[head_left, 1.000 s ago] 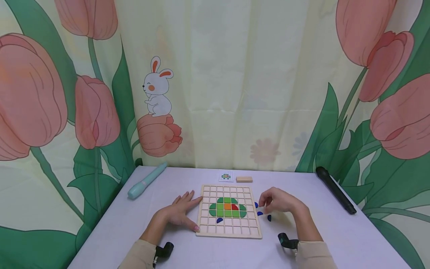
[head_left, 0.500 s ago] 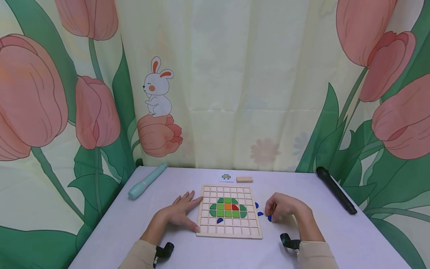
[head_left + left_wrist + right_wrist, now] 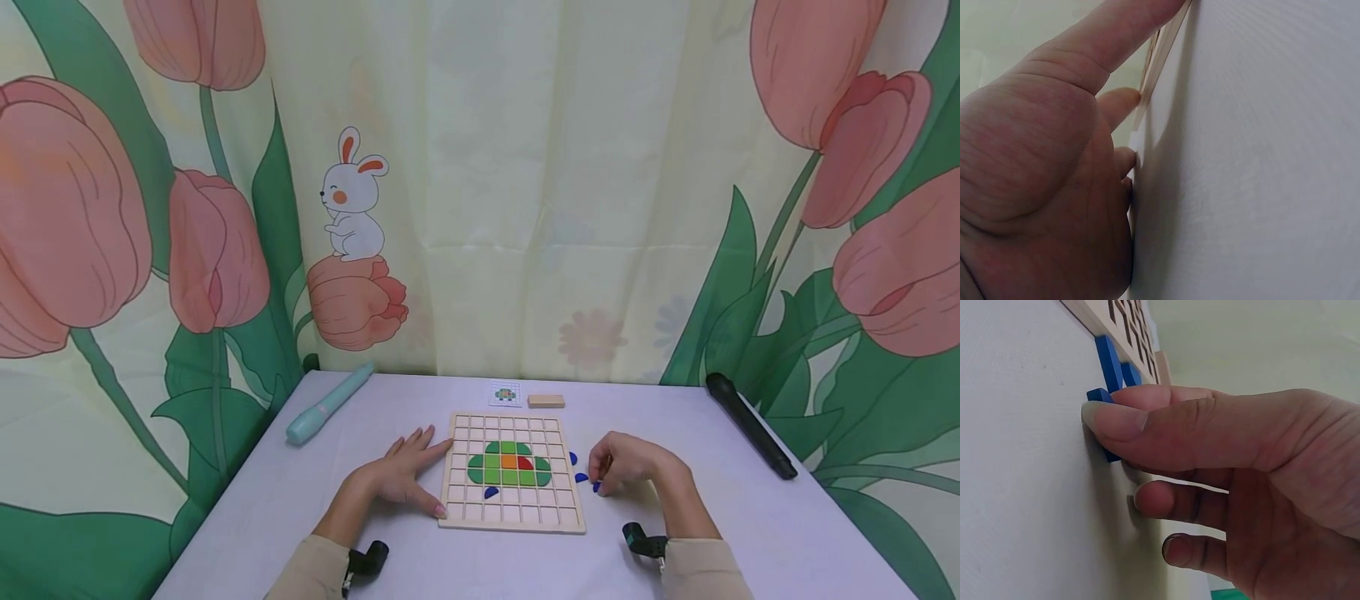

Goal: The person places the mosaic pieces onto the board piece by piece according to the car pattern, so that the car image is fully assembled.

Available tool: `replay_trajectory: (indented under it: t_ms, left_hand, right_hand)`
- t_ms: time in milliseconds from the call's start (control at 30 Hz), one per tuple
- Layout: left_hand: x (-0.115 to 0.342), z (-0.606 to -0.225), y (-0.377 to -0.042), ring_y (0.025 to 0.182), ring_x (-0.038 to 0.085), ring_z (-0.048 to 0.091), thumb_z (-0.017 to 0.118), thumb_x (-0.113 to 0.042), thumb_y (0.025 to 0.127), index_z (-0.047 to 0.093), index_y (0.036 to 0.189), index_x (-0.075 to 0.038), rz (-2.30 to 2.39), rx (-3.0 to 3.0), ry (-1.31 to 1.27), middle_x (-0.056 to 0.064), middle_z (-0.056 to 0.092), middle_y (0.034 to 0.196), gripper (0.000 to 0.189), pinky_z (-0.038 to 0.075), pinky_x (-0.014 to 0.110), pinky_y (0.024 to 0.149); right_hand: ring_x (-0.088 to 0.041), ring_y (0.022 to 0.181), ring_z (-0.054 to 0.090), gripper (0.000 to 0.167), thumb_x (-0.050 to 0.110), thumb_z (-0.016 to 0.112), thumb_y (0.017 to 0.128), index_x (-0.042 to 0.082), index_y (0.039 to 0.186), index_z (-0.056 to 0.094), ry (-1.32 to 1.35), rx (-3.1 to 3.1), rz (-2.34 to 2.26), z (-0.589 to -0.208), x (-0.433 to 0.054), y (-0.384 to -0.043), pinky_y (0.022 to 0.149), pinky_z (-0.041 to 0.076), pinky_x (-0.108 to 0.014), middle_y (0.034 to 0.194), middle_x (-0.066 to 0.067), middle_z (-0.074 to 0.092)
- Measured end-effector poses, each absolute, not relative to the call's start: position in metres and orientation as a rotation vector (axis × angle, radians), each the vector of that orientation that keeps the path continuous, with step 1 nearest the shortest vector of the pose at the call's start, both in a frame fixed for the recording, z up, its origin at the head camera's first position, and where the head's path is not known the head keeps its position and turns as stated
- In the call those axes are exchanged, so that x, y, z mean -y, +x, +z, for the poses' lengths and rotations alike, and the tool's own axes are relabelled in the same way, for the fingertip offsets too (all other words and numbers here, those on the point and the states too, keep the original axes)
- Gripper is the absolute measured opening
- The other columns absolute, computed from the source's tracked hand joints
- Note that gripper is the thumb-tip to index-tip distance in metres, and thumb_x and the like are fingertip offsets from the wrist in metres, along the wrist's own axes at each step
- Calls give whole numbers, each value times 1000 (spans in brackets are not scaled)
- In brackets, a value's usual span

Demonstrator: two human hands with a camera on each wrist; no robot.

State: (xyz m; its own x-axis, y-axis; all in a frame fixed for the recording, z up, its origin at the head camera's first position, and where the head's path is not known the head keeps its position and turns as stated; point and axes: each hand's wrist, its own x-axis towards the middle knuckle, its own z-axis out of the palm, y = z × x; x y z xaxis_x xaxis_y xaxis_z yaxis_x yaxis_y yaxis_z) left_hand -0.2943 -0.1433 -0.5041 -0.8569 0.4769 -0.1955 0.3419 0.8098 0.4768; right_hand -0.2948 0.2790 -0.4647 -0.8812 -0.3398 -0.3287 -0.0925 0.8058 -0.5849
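A wooden grid board (image 3: 513,511) lies on the table with green, orange and red tiles forming a shape in its middle cells. One blue rounded tile (image 3: 491,492) sits askew on it below the green ones. My left hand (image 3: 401,475) is spread at the board's left side, thumb on the near corner and forefinger at the edge. Right of the board, my right hand (image 3: 626,462) pinches a blue tile (image 3: 1099,395) between thumb and forefinger, low over the tablecloth; the thumb hides most of it. Two more blue tiles, one nearer (image 3: 581,477) and one farther (image 3: 573,457), lie beside the board's right edge.
Behind the board lie a small pattern card (image 3: 506,394) and a plain wooden block (image 3: 546,401). A pale teal stick-like object (image 3: 328,404) rests at the back left, a black one (image 3: 750,425) along the right edge. A printed curtain (image 3: 487,208) hangs behind the table.
My right hand has drawn back from the board's edge to the outermost blue tile, taken hold of it and shifted it slightly left. The left hand stays put.
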Motion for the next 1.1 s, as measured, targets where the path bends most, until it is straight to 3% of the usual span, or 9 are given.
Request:
replay_trajectory:
  t_ms: [1100]
  left_hand:
    - [145,-507,-296,163,37,3,84,-72,67,31,165,-30,638,-2689,640,15,11,176,119,5,61,130]
  right_hand:
    - [-20,74,56,18,1,85,82,10,82,70,-265,-2666,-719,-464,-273,-295,67,44,-30,78,-3,63]
